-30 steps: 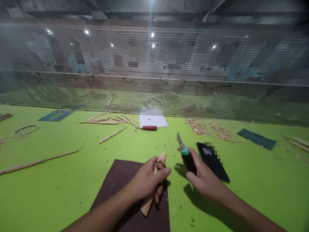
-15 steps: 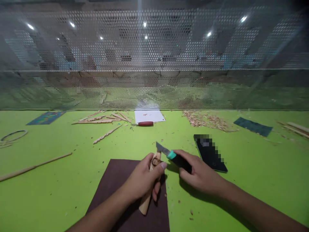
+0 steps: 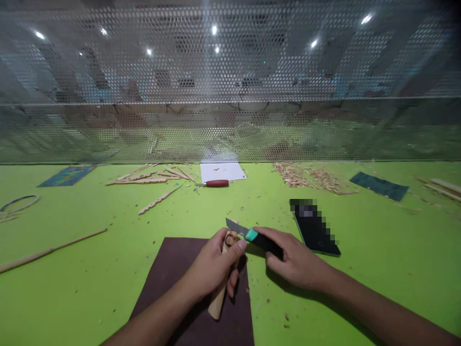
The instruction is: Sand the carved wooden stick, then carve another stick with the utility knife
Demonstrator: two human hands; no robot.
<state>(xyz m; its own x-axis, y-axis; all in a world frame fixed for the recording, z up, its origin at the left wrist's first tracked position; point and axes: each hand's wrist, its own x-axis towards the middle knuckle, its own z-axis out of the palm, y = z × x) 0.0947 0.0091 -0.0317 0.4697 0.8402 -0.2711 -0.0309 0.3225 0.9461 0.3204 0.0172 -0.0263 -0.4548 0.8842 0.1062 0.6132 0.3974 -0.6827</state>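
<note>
My left hand [image 3: 214,264] is wrapped round a pale piece of wood [image 3: 217,303] with a dark-ringed knot near its upper end. The wood slants over a dark brown sheet [image 3: 162,278] on the green table, and my fingers cover its middle. My right hand [image 3: 297,259] grips a utility knife [image 3: 264,244] with a black and teal handle. Its blade [image 3: 236,227] points left and lies across the top end of the wood, just above the knot. Whether the edge bites into the wood I cannot tell.
A phone [image 3: 313,228] lies right of my right hand. Farther back are a red-handled tool [image 3: 217,183], white paper [image 3: 223,171], wood shavings [image 3: 313,179], carved sticks [image 3: 144,179] and a dark green strip [image 3: 380,186]. A perforated screen [image 3: 230,129] stands behind. A long stick [image 3: 54,249] lies left.
The knife has shifted slightly left and down, its blade now lower across the wood's top end. My left hand holds the wood in nearly the same place.
</note>
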